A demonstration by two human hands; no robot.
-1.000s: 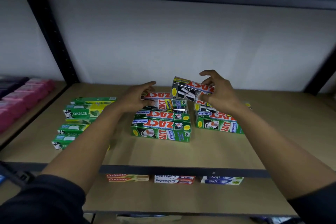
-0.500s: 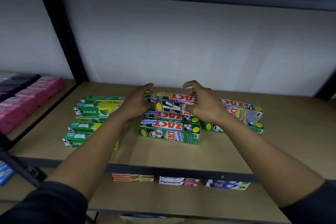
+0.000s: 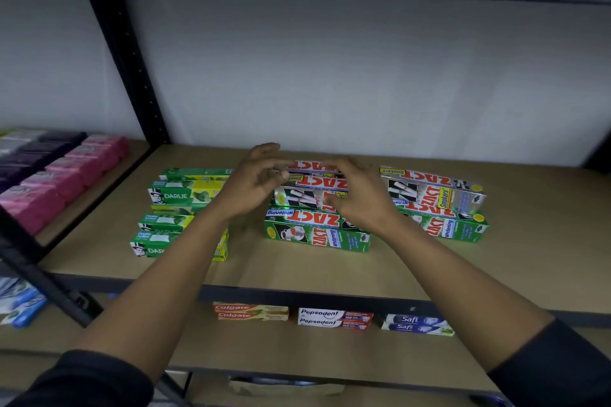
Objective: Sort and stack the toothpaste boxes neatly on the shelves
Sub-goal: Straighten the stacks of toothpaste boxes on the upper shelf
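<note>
I'm squaring up the silver box (image 3: 304,196) on top of the middle stack on the shelf (image 3: 297,269). My left hand (image 3: 254,185) sits loose-fingered at its left end. My right hand (image 3: 360,200) covers the other end, and it's too blurred to tell whether it's gripping. Next, I reckon, nudge it flush with the green box (image 3: 317,233) beneath.

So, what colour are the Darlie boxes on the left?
The Darlie boxes are green and yellow, head view.

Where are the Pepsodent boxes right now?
In the head view, the Pepsodent boxes sit on the lower shelf, centre, between the Colgate boxes on their left and the Safi boxes on their right.
</note>
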